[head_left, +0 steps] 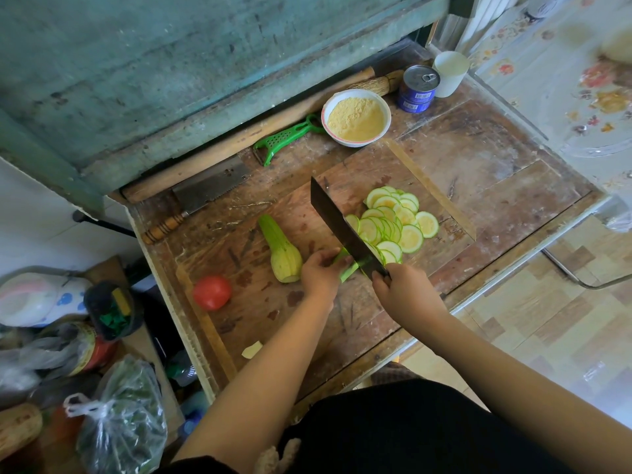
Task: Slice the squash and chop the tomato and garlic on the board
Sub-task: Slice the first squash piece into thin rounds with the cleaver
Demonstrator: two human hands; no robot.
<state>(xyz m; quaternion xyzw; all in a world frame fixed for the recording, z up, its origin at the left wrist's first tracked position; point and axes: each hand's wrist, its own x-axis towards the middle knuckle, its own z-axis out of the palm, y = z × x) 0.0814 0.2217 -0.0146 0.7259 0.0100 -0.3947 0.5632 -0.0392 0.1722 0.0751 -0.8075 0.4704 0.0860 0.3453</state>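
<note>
Two hands at work on the wooden board [260, 313].
Nearest lies a pale garlic piece [252, 349]; the tomato [212, 292] sits left. Left hand [321, 273] curls round a squash end [349, 271]; right hand [405, 295] grips the knife [342, 225]. Half a squash [282, 251] lies just left, slices [393, 218] piled right; a bowl [355, 118] stands far.

A worn, scratched wooden board [273, 302] is seen on a stained, rough wooden bench [496, 172], with a dark matt metal cleaver [342, 227], a glossy green plastic peeler [287, 136], a shiny metal can [418, 87] and a smooth-skinned tomato [212, 292].
</note>
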